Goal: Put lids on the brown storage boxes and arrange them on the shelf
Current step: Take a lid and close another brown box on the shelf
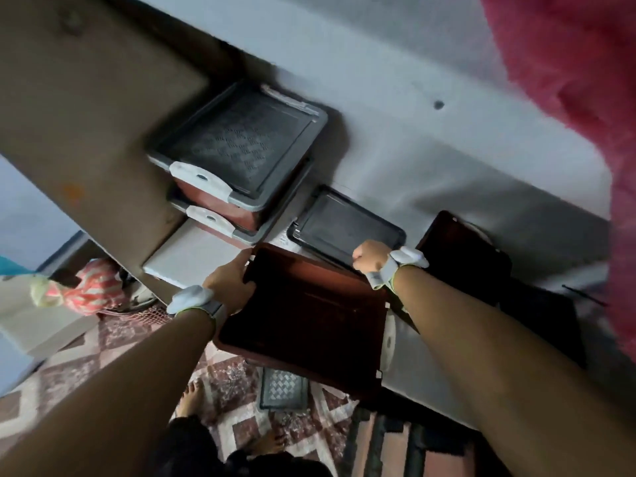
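Observation:
An open brown storage box (309, 311) sits at the shelf's front edge, with no lid on it. My left hand (230, 273) grips its left rim. My right hand (370, 255) is curled over its far rim, right beside a loose dark lid (344, 225) lying flat on the shelf (447, 166). Two lidded brown boxes (241, 156) with grey lids and white latches stand stacked at the back left. A second open brown box (461, 249) stands to the right, partly hidden behind my right forearm.
A brown vertical board (86, 115) bounds the shelf on the left. Pink fabric (568, 80) hangs at the upper right. Another lid (284, 389) lies on the patterned carpet below, near bare feet. A striped cloth bundle (89, 287) sits at the lower left.

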`<state>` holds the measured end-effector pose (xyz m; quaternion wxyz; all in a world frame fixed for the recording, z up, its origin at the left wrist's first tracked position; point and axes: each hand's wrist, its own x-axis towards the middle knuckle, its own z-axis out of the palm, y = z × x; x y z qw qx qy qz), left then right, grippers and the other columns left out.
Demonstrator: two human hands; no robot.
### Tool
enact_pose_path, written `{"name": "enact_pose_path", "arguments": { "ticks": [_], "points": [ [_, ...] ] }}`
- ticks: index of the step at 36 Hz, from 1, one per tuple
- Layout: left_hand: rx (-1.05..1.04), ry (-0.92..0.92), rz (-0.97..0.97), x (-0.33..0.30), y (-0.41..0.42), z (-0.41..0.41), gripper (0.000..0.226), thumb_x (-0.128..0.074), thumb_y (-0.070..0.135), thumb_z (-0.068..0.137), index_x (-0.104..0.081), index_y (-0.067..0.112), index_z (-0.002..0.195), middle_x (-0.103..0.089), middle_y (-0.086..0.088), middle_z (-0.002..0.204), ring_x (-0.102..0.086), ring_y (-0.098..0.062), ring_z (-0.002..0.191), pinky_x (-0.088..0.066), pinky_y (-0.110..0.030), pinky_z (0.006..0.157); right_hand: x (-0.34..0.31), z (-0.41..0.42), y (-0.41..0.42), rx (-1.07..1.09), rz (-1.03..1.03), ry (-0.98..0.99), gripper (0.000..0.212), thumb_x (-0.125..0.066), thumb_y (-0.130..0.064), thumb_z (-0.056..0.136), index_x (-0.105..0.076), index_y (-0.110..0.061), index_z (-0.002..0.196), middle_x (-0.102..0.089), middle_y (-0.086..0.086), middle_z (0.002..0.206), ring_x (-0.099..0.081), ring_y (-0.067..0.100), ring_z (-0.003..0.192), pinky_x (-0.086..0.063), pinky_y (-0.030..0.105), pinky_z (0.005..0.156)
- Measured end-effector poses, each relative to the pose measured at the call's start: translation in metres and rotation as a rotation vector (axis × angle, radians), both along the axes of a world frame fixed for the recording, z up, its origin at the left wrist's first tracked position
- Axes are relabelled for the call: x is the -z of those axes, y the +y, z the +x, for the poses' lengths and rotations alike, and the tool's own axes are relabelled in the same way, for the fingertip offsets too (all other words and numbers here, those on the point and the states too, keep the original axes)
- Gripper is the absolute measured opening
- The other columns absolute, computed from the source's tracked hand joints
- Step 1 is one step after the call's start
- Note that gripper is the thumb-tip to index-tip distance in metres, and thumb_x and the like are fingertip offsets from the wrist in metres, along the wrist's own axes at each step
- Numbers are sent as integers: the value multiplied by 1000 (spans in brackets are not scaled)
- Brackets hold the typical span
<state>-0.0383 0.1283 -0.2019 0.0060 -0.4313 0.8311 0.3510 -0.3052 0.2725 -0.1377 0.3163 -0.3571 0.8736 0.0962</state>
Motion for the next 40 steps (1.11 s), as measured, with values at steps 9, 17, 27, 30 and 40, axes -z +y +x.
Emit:
{"name": "enact_pose_path", "arguments": {
  "ticks": [9,17,27,30,40],
  "points": [
    [-45,41,-52,18,1,-2,66,-57,28,76,-40,40,138,-72,-6,113,-67,-36,105,-40,-30,75,22,0,-13,-63,195,171,22,-55,-20,88,-42,-18,71,-51,6,108,-50,21,102,-32,24,84],
    [-35,26,3,17,1,-3,68,-56,28,77,-37,42,141,-71,-6,112,-67,-33,101,-42,-29,73,35,-8,-24,-230,267,206,60,-61,-39,88,-47,-22,144,-47,3,149,-44,22,137,-38,33,111],
    [-9,31,10,19,-10,-1,64,-55,27,78,-37,40,138,-71,-4,109,-67,-32,98,-44,-31,73,39,-14,-38,-371,270,239,55,-54,-22,97,-40,-3,147,-44,9,150,-40,26,140,-31,29,114],
    [-42,51,-21,18,-6,-2,62,-57,28,75,-41,40,134,-72,-5,106,-68,-34,98,-41,-30,73,16,-16,-27,-413,255,255,36,-59,-21,90,-62,-5,123,-65,11,127,-62,28,118,-50,35,99],
    [-67,94,240,-4,-4,-3,36,-66,19,80,-60,27,115,-70,-3,108,-66,-29,101,-50,-35,86,-40,-15,14,-420,-263,460,22,-50,-24,87,-53,-20,109,-49,7,103,-57,33,90,-40,33,61]
  ]
}}
